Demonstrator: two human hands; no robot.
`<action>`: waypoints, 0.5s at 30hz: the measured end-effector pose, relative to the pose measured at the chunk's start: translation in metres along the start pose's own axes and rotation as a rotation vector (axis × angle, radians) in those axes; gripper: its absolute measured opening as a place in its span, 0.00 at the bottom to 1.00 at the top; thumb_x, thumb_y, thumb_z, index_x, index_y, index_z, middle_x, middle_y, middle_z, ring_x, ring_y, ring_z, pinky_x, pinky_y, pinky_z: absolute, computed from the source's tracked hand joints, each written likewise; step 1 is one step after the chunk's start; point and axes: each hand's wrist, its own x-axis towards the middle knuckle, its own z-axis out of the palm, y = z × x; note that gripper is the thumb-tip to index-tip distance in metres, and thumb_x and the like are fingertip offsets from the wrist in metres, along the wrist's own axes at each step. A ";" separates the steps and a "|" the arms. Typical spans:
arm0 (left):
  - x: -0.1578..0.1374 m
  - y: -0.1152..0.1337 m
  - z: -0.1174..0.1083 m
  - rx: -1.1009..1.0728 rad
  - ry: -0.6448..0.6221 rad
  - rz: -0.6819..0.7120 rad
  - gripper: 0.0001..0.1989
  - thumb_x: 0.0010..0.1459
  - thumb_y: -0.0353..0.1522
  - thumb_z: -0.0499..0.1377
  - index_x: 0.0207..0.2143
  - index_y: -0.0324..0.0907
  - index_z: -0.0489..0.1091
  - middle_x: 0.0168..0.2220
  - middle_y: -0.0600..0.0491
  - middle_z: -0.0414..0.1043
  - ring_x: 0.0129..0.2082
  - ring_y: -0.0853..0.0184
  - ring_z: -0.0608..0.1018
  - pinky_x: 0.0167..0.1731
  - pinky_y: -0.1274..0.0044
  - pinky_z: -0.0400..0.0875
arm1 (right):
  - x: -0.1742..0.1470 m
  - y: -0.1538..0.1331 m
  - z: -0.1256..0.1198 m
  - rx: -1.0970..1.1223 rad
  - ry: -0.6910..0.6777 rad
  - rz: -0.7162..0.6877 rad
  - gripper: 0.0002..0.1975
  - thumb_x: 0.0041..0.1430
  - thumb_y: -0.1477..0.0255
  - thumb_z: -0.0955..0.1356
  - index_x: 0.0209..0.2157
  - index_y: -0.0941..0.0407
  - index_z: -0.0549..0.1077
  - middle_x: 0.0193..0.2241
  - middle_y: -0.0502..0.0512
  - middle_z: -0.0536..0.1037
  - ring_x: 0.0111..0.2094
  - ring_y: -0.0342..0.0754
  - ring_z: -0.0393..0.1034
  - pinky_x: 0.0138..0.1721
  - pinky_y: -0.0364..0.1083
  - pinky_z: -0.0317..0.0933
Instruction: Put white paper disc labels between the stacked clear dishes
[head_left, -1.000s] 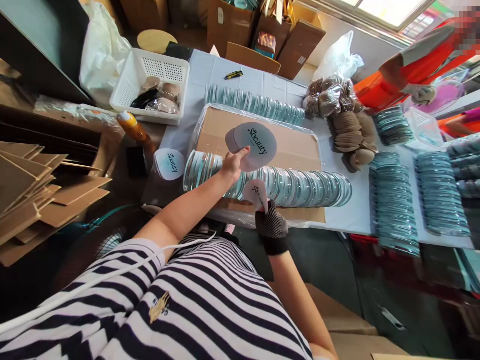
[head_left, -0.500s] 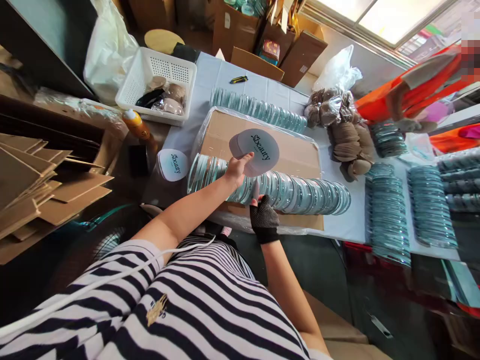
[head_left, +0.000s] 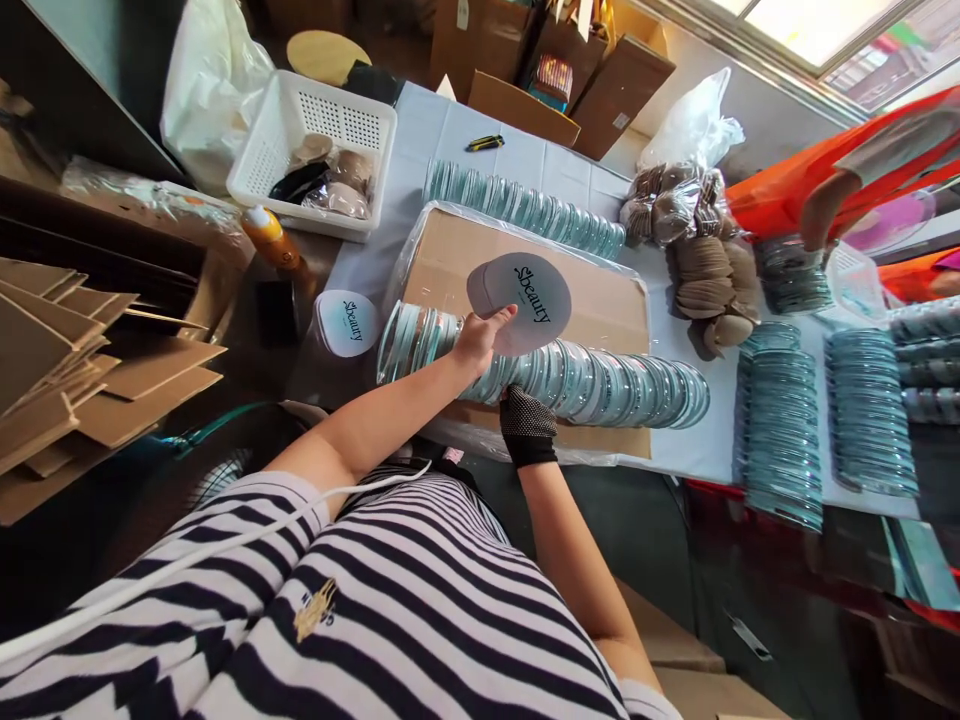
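Note:
My left hand (head_left: 480,338) grips a stack of rounded white cards (head_left: 519,304) printed "beauty", its thumb on top, above the row of clear round packs (head_left: 600,382). My right hand (head_left: 528,424), in a black fingerless glove with light dots, is curled against the near side of that row. Its fingertips are partly hidden, and what they hold cannot be made out. The packs stand on edge, leaning against one another, across a flat cardboard box (head_left: 442,252) wrapped in clear plastic. To the left lies another pile of the "beauty" cards (head_left: 348,324).
Behind the box runs a second row of clear packs (head_left: 525,208). A white basket (head_left: 386,150) and an orange bottle (head_left: 271,240) are left. Beige pads (head_left: 703,280) and more stacked packs (head_left: 780,430) lie right, near a co-worker's hand (head_left: 817,218). A yellow-black cutter (head_left: 484,143) lies behind.
My right hand has moved slightly left and tucked in against the row; the card edge showing at its fingertips is out of sight. My left hand keeps the cards. The co-worker's arm has shifted.

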 end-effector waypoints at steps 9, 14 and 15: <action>0.000 0.000 -0.004 -0.040 -0.006 -0.009 0.21 0.42 0.32 0.72 0.42 0.40 0.78 0.41 0.48 0.81 0.53 0.56 0.77 0.57 0.64 0.65 | 0.011 0.009 0.010 0.717 -0.073 0.153 0.10 0.63 0.68 0.61 0.32 0.57 0.69 0.25 0.53 0.72 0.27 0.44 0.67 0.31 0.42 0.58; -0.001 -0.006 -0.004 -0.002 0.008 0.053 0.19 0.44 0.34 0.71 0.40 0.40 0.78 0.41 0.48 0.81 0.53 0.56 0.76 0.56 0.64 0.66 | 0.015 0.021 0.002 1.195 -0.347 0.068 0.12 0.61 0.62 0.61 0.42 0.53 0.65 0.18 0.41 0.60 0.15 0.39 0.52 0.20 0.39 0.54; -0.001 -0.008 -0.004 0.019 0.015 0.068 0.18 0.43 0.34 0.71 0.39 0.40 0.79 0.41 0.48 0.81 0.52 0.55 0.77 0.56 0.64 0.66 | 0.015 0.020 0.003 1.208 -0.354 0.054 0.14 0.62 0.61 0.59 0.45 0.53 0.64 0.18 0.40 0.59 0.14 0.39 0.51 0.20 0.38 0.53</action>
